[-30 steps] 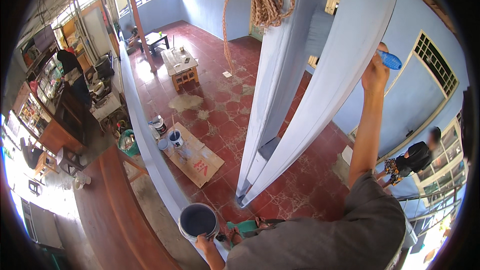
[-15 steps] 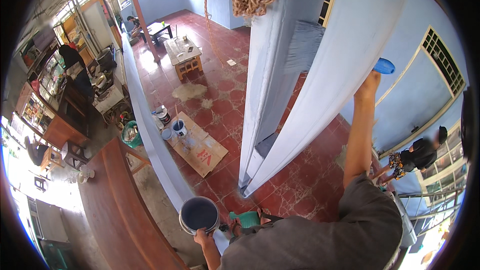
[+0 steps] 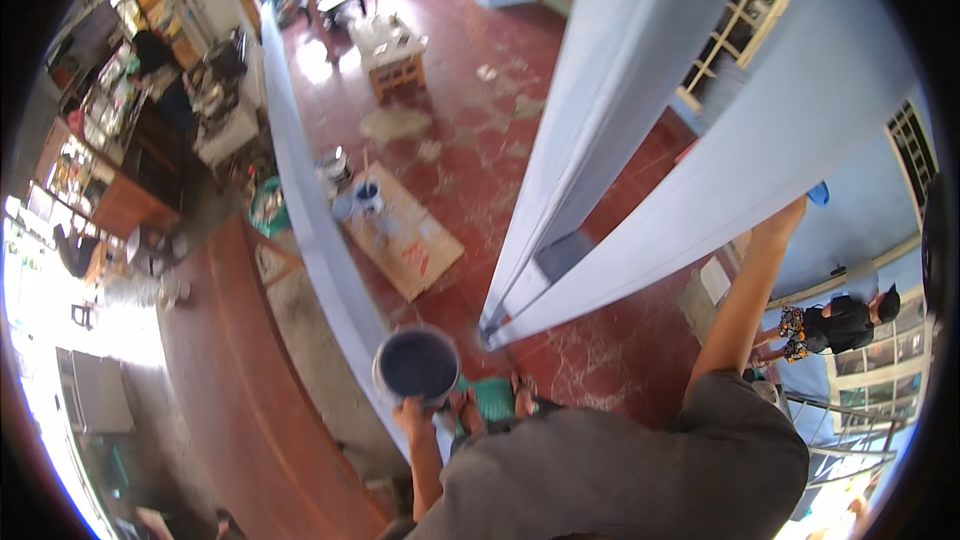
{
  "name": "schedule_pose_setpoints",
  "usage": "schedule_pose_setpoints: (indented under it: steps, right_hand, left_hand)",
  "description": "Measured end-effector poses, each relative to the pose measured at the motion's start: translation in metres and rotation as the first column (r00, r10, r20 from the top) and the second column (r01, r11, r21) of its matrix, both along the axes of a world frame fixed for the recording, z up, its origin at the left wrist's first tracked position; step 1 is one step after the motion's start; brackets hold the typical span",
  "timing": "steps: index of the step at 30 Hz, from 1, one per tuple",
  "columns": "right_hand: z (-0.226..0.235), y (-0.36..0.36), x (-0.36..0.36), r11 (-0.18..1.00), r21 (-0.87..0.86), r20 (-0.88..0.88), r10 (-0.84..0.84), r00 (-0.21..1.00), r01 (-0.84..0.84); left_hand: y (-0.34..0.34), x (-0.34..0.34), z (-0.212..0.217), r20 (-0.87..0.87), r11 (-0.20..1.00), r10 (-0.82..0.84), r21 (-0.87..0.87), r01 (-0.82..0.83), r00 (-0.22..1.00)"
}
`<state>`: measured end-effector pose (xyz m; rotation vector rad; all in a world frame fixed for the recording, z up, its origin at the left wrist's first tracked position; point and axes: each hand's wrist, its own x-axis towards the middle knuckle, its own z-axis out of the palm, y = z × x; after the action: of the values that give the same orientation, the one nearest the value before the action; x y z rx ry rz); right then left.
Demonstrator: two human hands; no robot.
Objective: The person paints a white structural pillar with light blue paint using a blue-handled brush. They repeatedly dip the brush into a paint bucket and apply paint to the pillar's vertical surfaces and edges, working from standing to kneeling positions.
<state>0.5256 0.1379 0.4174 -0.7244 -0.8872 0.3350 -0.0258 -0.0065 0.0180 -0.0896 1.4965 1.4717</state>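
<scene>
My left hand [image 3: 410,416] grips the rim of a round paint bucket [image 3: 380,368] at the lower middle. Dark blue-grey paint [image 3: 419,362] shows inside it. My raised right arm reaches to the far side of a tall light-blue pillar [image 3: 690,240]. There my right hand [image 3: 783,222] is closed on a paintbrush with a blue handle [image 3: 819,194]. The pillar hides the brush's head and part of my fingers. A darker, blurred patch [image 3: 725,90] shows between the pillar's two faces.
My sandalled feet are at a green support [image 3: 488,400]. Alongside runs a low light-blue wall [image 3: 310,230], with a brown wooden counter [image 3: 235,340] beyond. A paint-stained board [image 3: 420,255] carries a paint pot [image 3: 368,197]. One person [image 3: 840,325] stands at the right.
The whole view has shifted, and the pillar leans further right. My right hand appears lower and further right, still holding the brush. The bucket appears slightly higher and further right.
</scene>
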Motion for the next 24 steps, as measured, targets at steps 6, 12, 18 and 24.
schedule_pose_setpoints:
  steps: [6, 12, 18, 24]
  right_hand:
    - [-0.201, -0.098, 0.034, 0.908, -0.405, -0.445, -0.298, 0.845, 0.107]
    - [-0.301, -0.201, -0.071, 0.277, -0.955, -0.053, -0.522, 0.851, 0.11]
    - [-0.235, -0.218, -0.168, 0.653, -0.743, 0.508, 0.406, 0.76, 0.148]
    - [-0.158, -0.157, -0.266, 0.68, -0.678, 0.415, 0.668, 0.617, -0.281]
  left_hand:
    - [0.015, 0.012, 0.031, -0.083, 0.979, -0.204, -0.039, 0.202, 0.975]
    - [0.013, 0.01, 0.056, -0.159, 0.942, -0.335, -0.059, 0.33, 0.929]
    - [0.007, 0.027, 0.094, -0.132, 0.911, -0.409, -0.107, 0.398, 0.903]
    - [-0.012, 0.034, 0.099, -0.148, 0.906, -0.421, -0.118, 0.407, 0.895]
